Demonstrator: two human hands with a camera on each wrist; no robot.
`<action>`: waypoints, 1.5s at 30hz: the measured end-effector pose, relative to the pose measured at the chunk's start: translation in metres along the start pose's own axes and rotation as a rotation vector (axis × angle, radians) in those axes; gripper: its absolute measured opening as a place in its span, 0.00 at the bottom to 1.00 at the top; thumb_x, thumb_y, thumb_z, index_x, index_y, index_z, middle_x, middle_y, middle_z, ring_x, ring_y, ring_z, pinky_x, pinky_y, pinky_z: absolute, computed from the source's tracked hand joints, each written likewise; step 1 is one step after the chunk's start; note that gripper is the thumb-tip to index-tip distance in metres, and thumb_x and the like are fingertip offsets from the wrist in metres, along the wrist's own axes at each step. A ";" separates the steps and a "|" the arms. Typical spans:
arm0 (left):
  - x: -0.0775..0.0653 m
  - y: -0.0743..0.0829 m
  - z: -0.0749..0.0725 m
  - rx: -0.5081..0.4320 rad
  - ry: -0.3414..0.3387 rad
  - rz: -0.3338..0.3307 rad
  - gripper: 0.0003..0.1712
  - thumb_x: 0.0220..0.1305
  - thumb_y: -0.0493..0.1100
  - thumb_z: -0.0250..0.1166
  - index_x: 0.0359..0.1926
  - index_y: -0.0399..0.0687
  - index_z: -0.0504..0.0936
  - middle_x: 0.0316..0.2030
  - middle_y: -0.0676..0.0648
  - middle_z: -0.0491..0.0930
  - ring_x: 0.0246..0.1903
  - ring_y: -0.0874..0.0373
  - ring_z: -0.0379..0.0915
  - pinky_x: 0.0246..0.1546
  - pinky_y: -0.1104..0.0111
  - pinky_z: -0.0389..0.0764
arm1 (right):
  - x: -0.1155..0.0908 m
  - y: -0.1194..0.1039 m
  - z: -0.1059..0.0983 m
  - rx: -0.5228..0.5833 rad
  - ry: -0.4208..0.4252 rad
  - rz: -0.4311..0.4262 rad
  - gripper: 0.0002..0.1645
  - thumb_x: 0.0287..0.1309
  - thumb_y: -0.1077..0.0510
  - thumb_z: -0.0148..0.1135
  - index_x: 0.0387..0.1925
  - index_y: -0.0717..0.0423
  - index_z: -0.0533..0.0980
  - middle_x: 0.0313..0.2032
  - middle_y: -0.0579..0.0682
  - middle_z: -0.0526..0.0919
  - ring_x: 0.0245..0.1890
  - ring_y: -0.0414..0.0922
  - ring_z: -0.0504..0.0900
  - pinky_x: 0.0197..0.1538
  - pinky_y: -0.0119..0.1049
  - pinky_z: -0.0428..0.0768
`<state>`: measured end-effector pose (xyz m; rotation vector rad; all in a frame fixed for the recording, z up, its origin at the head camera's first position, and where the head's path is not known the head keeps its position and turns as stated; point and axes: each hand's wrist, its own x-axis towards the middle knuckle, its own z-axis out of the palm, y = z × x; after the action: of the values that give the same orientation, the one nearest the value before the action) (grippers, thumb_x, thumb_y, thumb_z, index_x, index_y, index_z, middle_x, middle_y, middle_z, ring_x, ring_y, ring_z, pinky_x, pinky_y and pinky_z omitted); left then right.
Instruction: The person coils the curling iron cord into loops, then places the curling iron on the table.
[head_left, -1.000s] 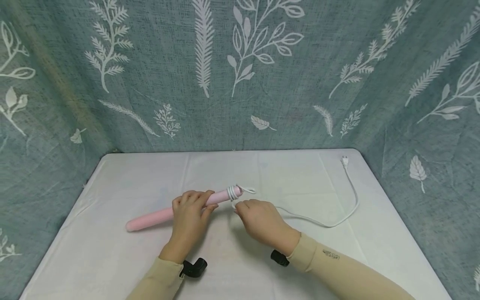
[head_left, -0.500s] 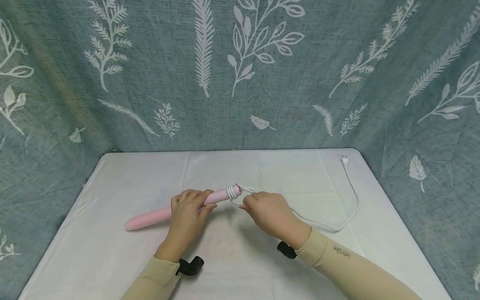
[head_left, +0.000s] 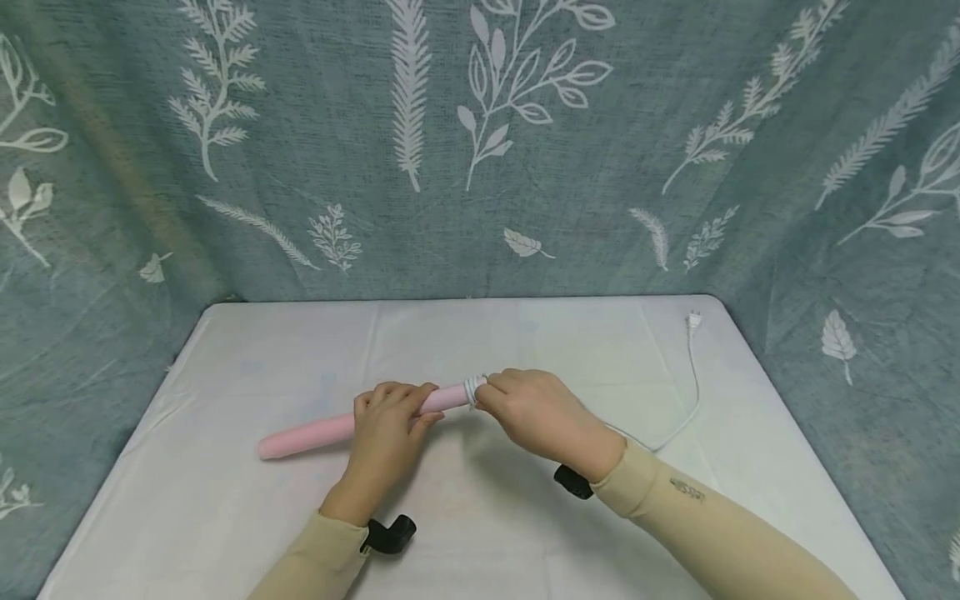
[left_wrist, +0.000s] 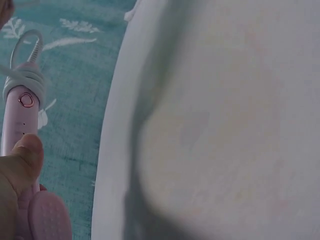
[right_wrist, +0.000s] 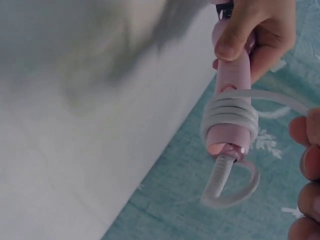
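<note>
A pink curling iron (head_left: 307, 435) is held at a slant over the white table by my left hand (head_left: 390, 433), which grips its handle. In the left wrist view, my thumb (left_wrist: 29, 152) lies along the handle below a round button (left_wrist: 26, 100), near the ribbed clamp lever (left_wrist: 50, 215). White cord (right_wrist: 230, 117) is wrapped in several turns around the handle's end, with a loop hanging past it in the right wrist view. My right hand (head_left: 543, 421) pinches the cord beside these turns, fingers curled, holding a stretch of it taut.
The rest of the cord runs right across the white-covered table (head_left: 450, 533) to a plug (head_left: 693, 319) near the far right corner. Green leaf-patterned curtains (head_left: 337, 150) hang behind and at both sides. A black wrist camera (head_left: 390, 533) sits on my left wrist.
My right hand has moved up to the handle's end with the cord, after pulling it a little to the right. The trailing cord has shifted left. My left hand keeps its grip.
</note>
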<state>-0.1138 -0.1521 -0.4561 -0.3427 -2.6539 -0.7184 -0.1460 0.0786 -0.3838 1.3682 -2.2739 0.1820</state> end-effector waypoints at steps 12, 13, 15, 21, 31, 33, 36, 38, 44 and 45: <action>-0.012 0.006 0.004 0.004 0.037 0.132 0.21 0.57 0.50 0.70 0.51 0.52 0.82 0.41 0.51 0.82 0.48 0.49 0.70 0.49 0.52 0.60 | 0.005 0.024 -0.001 0.117 0.060 0.151 0.10 0.54 0.48 0.70 0.26 0.47 0.79 0.21 0.38 0.74 0.22 0.35 0.71 0.24 0.28 0.70; -0.013 0.007 0.003 0.001 0.043 0.141 0.21 0.57 0.50 0.70 0.51 0.53 0.82 0.41 0.51 0.82 0.48 0.49 0.70 0.49 0.52 0.60 | 0.004 0.026 -0.001 0.131 0.059 0.167 0.11 0.54 0.47 0.70 0.25 0.47 0.78 0.21 0.37 0.73 0.21 0.35 0.70 0.24 0.28 0.70; -0.014 0.008 0.002 -0.007 0.048 0.154 0.21 0.56 0.50 0.70 0.51 0.53 0.82 0.41 0.51 0.82 0.48 0.49 0.70 0.49 0.51 0.59 | 0.003 0.029 0.000 0.145 0.049 0.185 0.13 0.53 0.45 0.68 0.24 0.46 0.78 0.20 0.37 0.71 0.21 0.35 0.69 0.24 0.28 0.69; -0.016 0.011 -0.004 -0.026 0.008 0.181 0.21 0.55 0.49 0.71 0.51 0.54 0.82 0.39 0.53 0.81 0.48 0.50 0.70 0.48 0.51 0.57 | 0.000 0.035 0.005 0.171 -0.007 0.193 0.13 0.54 0.43 0.67 0.25 0.45 0.78 0.20 0.36 0.72 0.22 0.34 0.69 0.24 0.28 0.69; -0.013 0.011 -0.010 -0.067 0.033 0.266 0.21 0.54 0.46 0.72 0.51 0.52 0.82 0.41 0.51 0.81 0.48 0.49 0.69 0.48 0.50 0.57 | -0.003 0.040 0.023 0.339 -0.191 0.255 0.14 0.64 0.43 0.58 0.27 0.43 0.80 0.24 0.33 0.78 0.24 0.32 0.72 0.30 0.30 0.73; -0.011 0.010 -0.011 -0.065 0.048 0.282 0.22 0.53 0.47 0.72 0.50 0.52 0.82 0.41 0.51 0.81 0.48 0.48 0.69 0.48 0.50 0.57 | -0.003 0.039 0.027 0.351 -0.232 0.271 0.14 0.65 0.43 0.56 0.28 0.42 0.80 0.25 0.33 0.78 0.24 0.32 0.73 0.31 0.30 0.74; -0.010 0.008 -0.012 -0.063 0.061 0.292 0.21 0.53 0.47 0.72 0.50 0.51 0.82 0.41 0.51 0.81 0.48 0.48 0.70 0.47 0.50 0.57 | -0.004 0.037 0.032 0.378 -0.280 0.304 0.14 0.67 0.44 0.55 0.30 0.43 0.81 0.26 0.33 0.79 0.26 0.33 0.74 0.33 0.31 0.74; -0.009 0.007 -0.012 -0.058 0.065 0.292 0.22 0.52 0.47 0.72 0.50 0.52 0.83 0.41 0.51 0.82 0.48 0.48 0.70 0.47 0.50 0.57 | -0.005 0.035 0.035 0.399 -0.298 0.317 0.15 0.68 0.45 0.54 0.32 0.44 0.82 0.26 0.34 0.80 0.26 0.33 0.74 0.33 0.31 0.74; -0.007 0.005 -0.016 -0.069 0.080 0.297 0.22 0.51 0.47 0.73 0.50 0.52 0.83 0.41 0.52 0.82 0.48 0.48 0.70 0.47 0.50 0.58 | -0.011 0.033 0.045 0.412 -0.324 0.318 0.13 0.72 0.52 0.51 0.35 0.47 0.81 0.27 0.38 0.81 0.25 0.36 0.74 0.34 0.33 0.75; -0.006 0.004 -0.017 -0.074 0.085 0.301 0.22 0.51 0.47 0.73 0.50 0.52 0.83 0.41 0.52 0.82 0.48 0.48 0.70 0.47 0.50 0.58 | -0.012 0.033 0.047 0.402 -0.325 0.313 0.12 0.71 0.53 0.52 0.36 0.48 0.81 0.27 0.38 0.81 0.25 0.36 0.75 0.34 0.33 0.75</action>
<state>-0.1018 -0.1581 -0.4430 -0.6977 -2.4274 -0.7156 -0.1853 0.0878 -0.4264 1.2898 -2.8358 0.5848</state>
